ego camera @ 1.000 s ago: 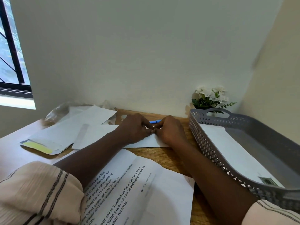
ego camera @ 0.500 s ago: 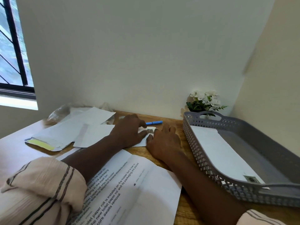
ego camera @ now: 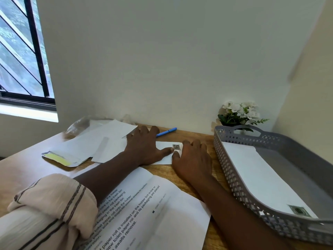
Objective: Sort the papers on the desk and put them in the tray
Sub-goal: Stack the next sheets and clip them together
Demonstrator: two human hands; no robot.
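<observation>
While flat, two hands (ego camera: 143, 147) (ego camera: 195, 159) (one envelope (ego camera: 163, 144))

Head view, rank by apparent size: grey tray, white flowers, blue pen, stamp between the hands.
1. grey tray
2. white flowers
3. blue pen
4. stamp
The tray lies nearest the camera, but the gaps are plain.

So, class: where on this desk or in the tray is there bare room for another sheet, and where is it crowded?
Free: the left corner of the desk between envelope pile and sleeve; the wood between pen and tray; the tray's right half. Crowded: the middle, under left hand and right hand.
</observation>
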